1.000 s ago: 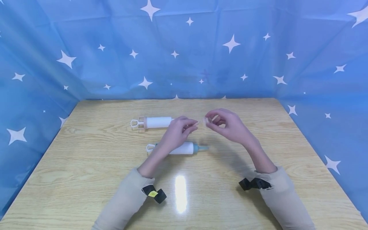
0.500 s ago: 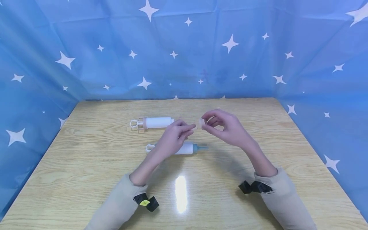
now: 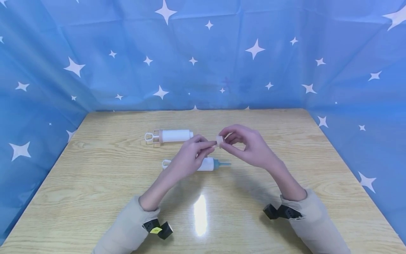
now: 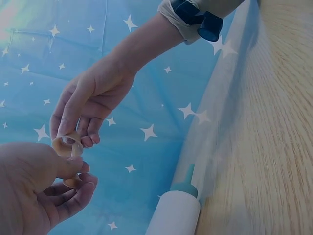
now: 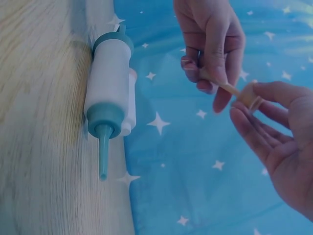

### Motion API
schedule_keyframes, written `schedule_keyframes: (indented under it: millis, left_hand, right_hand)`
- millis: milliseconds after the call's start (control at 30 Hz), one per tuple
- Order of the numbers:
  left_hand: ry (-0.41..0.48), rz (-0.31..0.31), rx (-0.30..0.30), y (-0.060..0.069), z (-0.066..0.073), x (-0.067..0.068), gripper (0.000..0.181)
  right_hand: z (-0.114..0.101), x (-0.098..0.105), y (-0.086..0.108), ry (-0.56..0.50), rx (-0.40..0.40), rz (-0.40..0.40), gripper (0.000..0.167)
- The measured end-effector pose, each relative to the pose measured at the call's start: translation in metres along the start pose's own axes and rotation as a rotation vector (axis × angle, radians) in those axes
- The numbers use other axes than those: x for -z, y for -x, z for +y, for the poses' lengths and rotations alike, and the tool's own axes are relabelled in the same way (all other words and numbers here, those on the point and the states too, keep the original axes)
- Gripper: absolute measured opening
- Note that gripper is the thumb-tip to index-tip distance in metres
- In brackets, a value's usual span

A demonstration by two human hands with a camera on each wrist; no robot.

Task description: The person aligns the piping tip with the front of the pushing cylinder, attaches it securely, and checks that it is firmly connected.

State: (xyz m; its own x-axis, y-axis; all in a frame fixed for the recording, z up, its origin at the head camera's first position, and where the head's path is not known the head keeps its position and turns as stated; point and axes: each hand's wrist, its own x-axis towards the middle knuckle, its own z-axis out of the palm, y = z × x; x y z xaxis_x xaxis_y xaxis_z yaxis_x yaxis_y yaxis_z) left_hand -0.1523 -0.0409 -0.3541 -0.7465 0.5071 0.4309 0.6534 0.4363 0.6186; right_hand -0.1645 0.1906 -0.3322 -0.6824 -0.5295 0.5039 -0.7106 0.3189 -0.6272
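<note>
Between finger and thumb, my right hand [image 3: 248,144] pinches a short beige ring-shaped cap [image 3: 220,140], also seen in the left wrist view [image 4: 62,144]. My left hand [image 3: 187,157] pinches a small beige nozzle [image 5: 230,88] with a thin stem. In both wrist views the stem's tip is at the ring's opening; how deep it sits I cannot tell. Below the left hand lies a white tube with a teal end and thin teal tip [image 3: 207,164], partly hidden by the hand and forearm.
Beyond the left hand lies a second white tube [image 3: 175,135] with a beige collar and a white looped handle, on the wooden table [image 3: 95,176]. A blue curtain with white stars [image 3: 203,63] stands behind the table.
The right hand has moved left and slightly toward the near side with the ring. The left hand has come a little nearer the table's front, and the two small parts have come together.
</note>
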Motion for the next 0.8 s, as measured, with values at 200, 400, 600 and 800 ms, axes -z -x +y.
schedule_keyframes:
  millis: [200, 400, 600, 800]
  left_hand:
    - [0.007, 0.028, -0.05, 0.0002, 0.002, 0.0006, 0.02]
    - [0.011, 0.039, -0.071, -0.0001, 0.003, 0.0013, 0.015]
    - [0.022, 0.064, -0.087, 0.0, 0.0044, 0.0028, 0.012]
    - [0.038, 0.068, -0.082, 0.0007, 0.0055, 0.0032, 0.01]
  right_hand:
    - [-0.0008, -0.0013, 0.0001, 0.001, 0.011, -0.013, 0.03]
    - [-0.0017, -0.002, 0.0009, 0.008, 0.0, -0.016, 0.028]
    - [-0.0038, -0.0038, 0.0005, -0.004, -0.006, -0.033, 0.026]
    - [-0.0049, -0.0065, 0.001, -0.005, 0.001, -0.043, 0.025]
